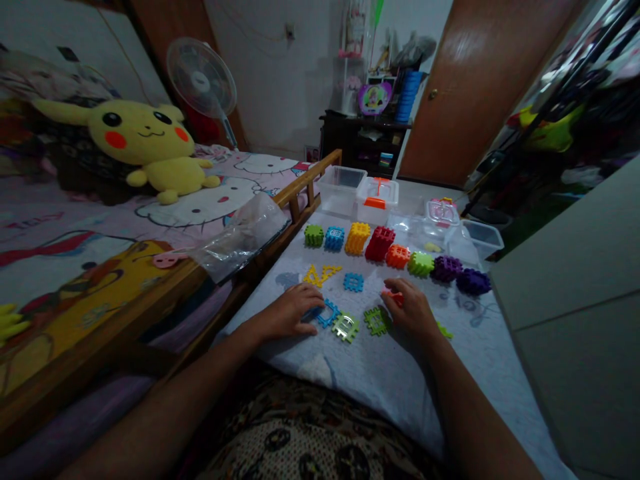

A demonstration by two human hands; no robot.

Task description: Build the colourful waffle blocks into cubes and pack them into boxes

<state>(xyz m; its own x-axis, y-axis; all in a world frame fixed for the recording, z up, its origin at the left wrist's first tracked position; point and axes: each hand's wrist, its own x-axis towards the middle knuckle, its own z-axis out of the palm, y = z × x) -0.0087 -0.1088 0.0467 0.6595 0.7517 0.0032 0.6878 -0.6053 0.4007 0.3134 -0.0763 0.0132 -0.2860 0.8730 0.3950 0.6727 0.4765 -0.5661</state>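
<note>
My left hand (290, 311) rests on the white cloth (390, 373), its fingers curled over a blue interlocking tile (327, 313). My right hand (411, 308) lies knuckles up with its fingers pinched on a small red-orange tile (395, 297). Between the hands lie a pale green tile (346, 327) and a darker green tile (376, 321). Farther out sit a yellow triangular piece (320, 274) and a blue square tile (353, 282). Behind them stands a row of assembled blocks, from a green cube (314, 235) to a purple one (473, 281).
Clear plastic boxes (341, 189) and a lidded box with an orange handle (377, 199) stand beyond the row. On the left is a bed with a wooden rail (295, 193), a clear bag (243, 237) and a yellow plush toy (150, 143). A grey cabinet (575, 300) flanks the right.
</note>
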